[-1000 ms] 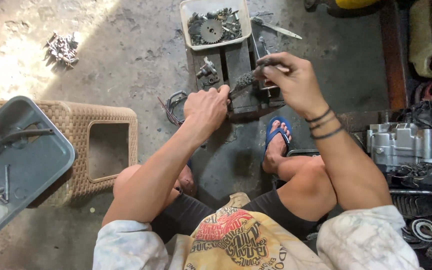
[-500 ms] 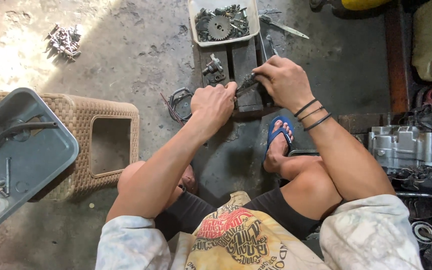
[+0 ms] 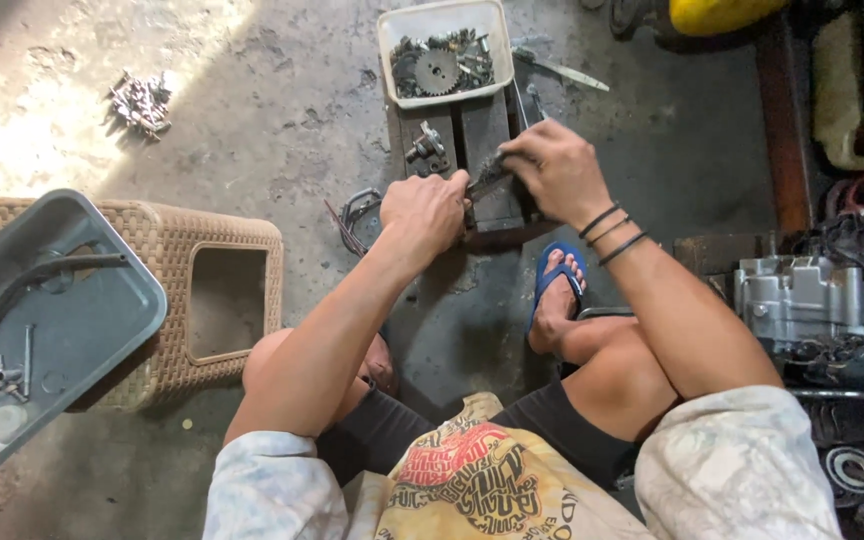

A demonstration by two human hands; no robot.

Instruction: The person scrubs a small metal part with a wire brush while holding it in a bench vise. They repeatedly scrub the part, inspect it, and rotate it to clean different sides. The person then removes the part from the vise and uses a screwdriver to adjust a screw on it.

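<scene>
My left hand (image 3: 424,212) is closed around the handle of a wire brush (image 3: 489,180), whose bristled head points toward my right hand. My right hand (image 3: 552,172) pinches a small dark metal part against the brush head; the part is mostly hidden by my fingers. Both hands hover over dark wooden blocks (image 3: 479,130) on the concrete floor. A small metal fitting (image 3: 426,146) lies on the left block.
A white tub (image 3: 442,45) of gears and bolts stands beyond the blocks, a knife-like tool (image 3: 562,68) beside it. At left, a grey tray (image 3: 47,320) rests on a wicker stool (image 3: 202,300). Loose bolts (image 3: 139,101) lie far left. An engine block (image 3: 812,300) sits right.
My right hand has come down from above the blocks and closed in on the brush head. My left hand has stayed nearly where it was, gripping the handle.
</scene>
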